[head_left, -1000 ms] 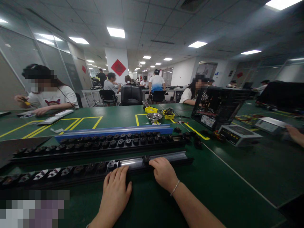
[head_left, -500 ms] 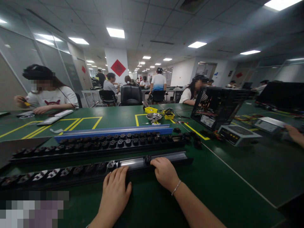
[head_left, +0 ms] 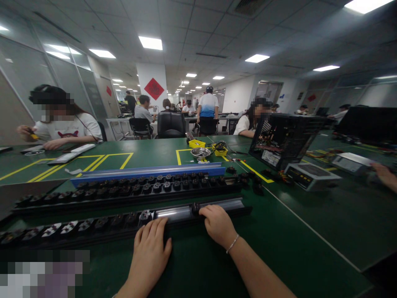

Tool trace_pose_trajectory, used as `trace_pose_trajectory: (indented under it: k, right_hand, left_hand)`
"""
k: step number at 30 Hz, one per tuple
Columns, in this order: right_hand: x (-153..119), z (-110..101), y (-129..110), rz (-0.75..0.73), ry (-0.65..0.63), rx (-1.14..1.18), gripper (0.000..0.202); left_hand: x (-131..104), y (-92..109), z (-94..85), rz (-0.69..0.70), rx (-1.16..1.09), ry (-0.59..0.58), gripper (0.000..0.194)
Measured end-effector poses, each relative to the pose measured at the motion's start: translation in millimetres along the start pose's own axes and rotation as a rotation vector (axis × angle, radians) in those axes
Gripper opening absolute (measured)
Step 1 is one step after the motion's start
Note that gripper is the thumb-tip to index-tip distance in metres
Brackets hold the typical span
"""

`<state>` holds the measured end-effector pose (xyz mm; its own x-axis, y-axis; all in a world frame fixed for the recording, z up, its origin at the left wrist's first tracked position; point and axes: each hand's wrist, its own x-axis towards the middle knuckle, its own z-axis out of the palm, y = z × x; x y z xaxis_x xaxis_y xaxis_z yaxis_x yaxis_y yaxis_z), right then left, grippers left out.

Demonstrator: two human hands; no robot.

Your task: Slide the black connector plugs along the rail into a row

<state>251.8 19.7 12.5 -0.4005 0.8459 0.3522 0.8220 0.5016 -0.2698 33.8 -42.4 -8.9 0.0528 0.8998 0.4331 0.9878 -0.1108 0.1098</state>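
A long black rail lies across the green table, its left part filled with several black socket pieces. My left hand rests on the rail's near edge, fingers spread and holding nothing, just right of the last piece in the row. Farther right, a single black socket piece sits in the rail's bare channel. The bent fingers of my right hand are closed against its right side; the thumb is mostly hidden.
Behind lie another filled rail and a blue rail. A metal bowl, yellow boxes, an open computer case and a power supply stand beyond. A person's hand is at the right edge.
My right hand and the single socket piece have shifted slightly right along the rail. My left hand has stayed in place.
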Motion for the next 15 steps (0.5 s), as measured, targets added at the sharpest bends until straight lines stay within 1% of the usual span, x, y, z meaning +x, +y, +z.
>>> trace_pose_trajectory:
  k: [6, 11, 15]
  right_hand:
    - [-0.4, -2.3, 2.6, 0.011, -0.009, 0.011, 0.033]
    - [-0.4, -5.9, 5.9, -0.017, -0.045, 0.006, 0.035]
    - [-0.7, -7.4, 8.3, -0.026, -0.045, 0.016, 0.036]
  left_hand:
    - [-0.5, -0.7, 1.0, 0.007, -0.002, 0.000, 0.043]
    - [-0.3, -1.4, 2.5, -0.005, -0.011, -0.013, 0.044]
    - [-0.2, -0.8, 1.4, -0.008, -0.015, -0.020, 0.044]
